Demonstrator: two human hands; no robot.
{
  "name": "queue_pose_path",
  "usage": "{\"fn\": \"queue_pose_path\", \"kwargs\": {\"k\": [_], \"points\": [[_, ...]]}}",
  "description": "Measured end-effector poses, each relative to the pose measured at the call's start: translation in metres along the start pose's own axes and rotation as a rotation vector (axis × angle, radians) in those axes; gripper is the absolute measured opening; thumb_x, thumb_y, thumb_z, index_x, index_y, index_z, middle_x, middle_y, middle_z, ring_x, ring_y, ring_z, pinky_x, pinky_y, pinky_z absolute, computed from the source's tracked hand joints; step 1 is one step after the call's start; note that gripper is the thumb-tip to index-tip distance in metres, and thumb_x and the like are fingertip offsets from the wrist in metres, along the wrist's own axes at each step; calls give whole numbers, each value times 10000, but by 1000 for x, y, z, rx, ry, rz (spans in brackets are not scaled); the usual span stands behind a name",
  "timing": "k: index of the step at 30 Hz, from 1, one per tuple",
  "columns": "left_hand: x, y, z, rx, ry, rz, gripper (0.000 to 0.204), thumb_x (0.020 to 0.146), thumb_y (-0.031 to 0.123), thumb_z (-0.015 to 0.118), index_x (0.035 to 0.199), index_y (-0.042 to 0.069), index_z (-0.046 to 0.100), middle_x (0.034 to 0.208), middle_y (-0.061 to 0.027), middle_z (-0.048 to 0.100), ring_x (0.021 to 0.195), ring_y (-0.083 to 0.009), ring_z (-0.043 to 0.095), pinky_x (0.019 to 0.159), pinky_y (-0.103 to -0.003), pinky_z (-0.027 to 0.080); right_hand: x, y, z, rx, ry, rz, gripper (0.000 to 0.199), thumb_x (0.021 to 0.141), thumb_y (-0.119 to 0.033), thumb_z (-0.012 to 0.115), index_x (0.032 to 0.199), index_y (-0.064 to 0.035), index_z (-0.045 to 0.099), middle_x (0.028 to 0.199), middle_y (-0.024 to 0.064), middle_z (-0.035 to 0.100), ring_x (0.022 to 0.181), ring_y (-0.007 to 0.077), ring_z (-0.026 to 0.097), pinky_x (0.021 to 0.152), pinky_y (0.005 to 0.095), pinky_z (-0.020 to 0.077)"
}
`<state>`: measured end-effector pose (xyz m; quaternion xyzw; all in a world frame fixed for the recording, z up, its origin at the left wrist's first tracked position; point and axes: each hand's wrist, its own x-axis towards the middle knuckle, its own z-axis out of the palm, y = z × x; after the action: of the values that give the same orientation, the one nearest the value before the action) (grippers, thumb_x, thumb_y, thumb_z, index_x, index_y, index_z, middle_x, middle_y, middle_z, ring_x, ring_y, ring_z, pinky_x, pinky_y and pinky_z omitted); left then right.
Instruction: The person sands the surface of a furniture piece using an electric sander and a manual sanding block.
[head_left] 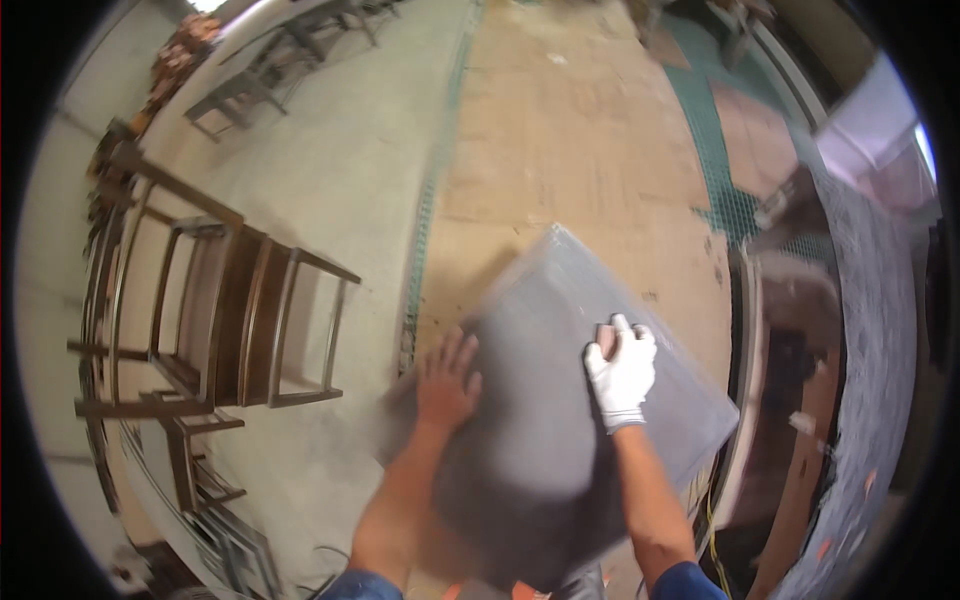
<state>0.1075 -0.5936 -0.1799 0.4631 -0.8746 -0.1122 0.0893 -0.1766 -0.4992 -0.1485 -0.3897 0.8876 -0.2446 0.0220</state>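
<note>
A dark grey square panel (530, 400) lies below me, turned so one corner points away. My left hand (450, 382) is bare and rests on the panel's left side, fingers spread. On its right part is my right hand (624, 372), in a white knit glove, with the fingers closed round a small brown block (606, 340). Most of the block is hidden by the glove. What holds the panel up is out of sight beneath it.
Dark wooden furniture frames (240, 310) stand to the left, with a low dark stool (235, 100) farther off. Brown cardboard sheets (590, 130) cover the floor ahead, beside green matting (725, 150). A surface draped in grey cloth (880, 330) runs along the right.
</note>
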Motion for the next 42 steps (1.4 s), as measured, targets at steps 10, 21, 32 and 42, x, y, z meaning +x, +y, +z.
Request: {"fn": "queue_pose_path", "kwargs": {"k": [10,21,32,42], "points": [[19,2,-4,61,-45,94,701,933,144,618,1604,121,418,1699,-145,343,1531,-414,328,1255,-571,244,-7,-3,-5,-104,147,101,526,871,-357,742,1322,-100,659,1098,177,703,1133,397,645,963,515,514],[15,3,-21,114,-107,167,708,940,66,578,1614,35,361,1716,-193,277,1544,-450,272,1269,-564,194,-81,100,-77,-105,307,661,698,877,-277,788,1492,-37,562,1452,310,532,1321,454,509,1109,511,445],[131,84,25,81,-193,779,693,987,179,565,1619,20,330,1704,-231,287,1571,-396,280,1277,-578,171,-85,104,-56,-198,471,803,677,921,-277,726,1482,35,512,1401,279,589,1217,435,578,1050,506,454],[134,90,19,69,-243,740,663,1003,126,500,1636,35,326,1731,-177,266,1591,-362,246,1297,-542,118,-84,103,-46,-138,563,806,609,837,-363,807,1299,-8,631,1151,225,673,1041,377,635,946,470,518]]}}
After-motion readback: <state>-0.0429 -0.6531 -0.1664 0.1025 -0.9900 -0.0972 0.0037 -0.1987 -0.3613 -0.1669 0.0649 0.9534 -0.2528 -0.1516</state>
